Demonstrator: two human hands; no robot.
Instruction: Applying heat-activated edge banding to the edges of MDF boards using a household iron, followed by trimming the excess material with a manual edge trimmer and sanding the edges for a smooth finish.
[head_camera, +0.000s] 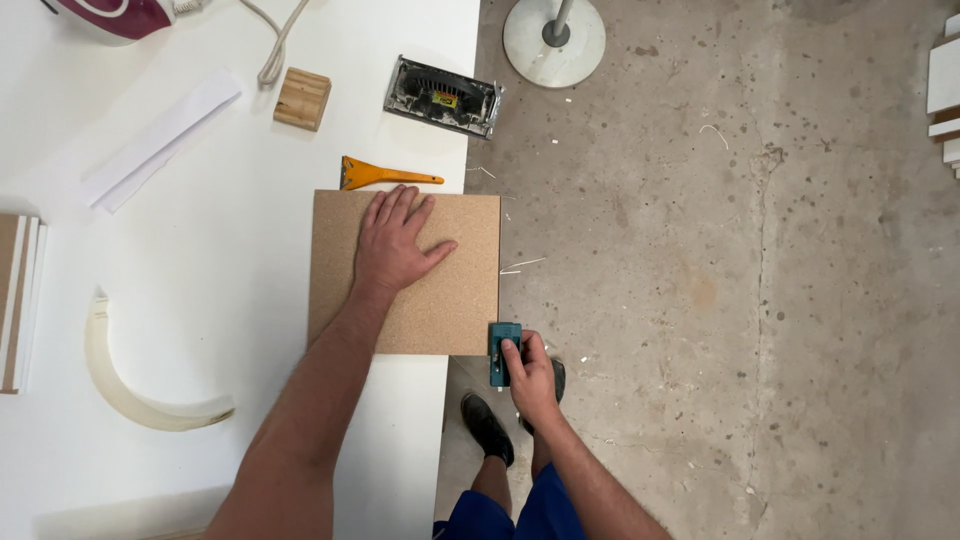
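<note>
Your left hand (392, 243) is spread open, palm flat on the square brown particleboard panel (405, 272), which lies on the white counter (200, 260) with its right edge hanging just past the counter's edge. Your right hand (528, 376) is closed around a small teal edge-trimming block (500, 350), pressed to the panel's near right corner. An orange-handled scraper (385, 177) sits just beyond the panel's far edge.
</note>
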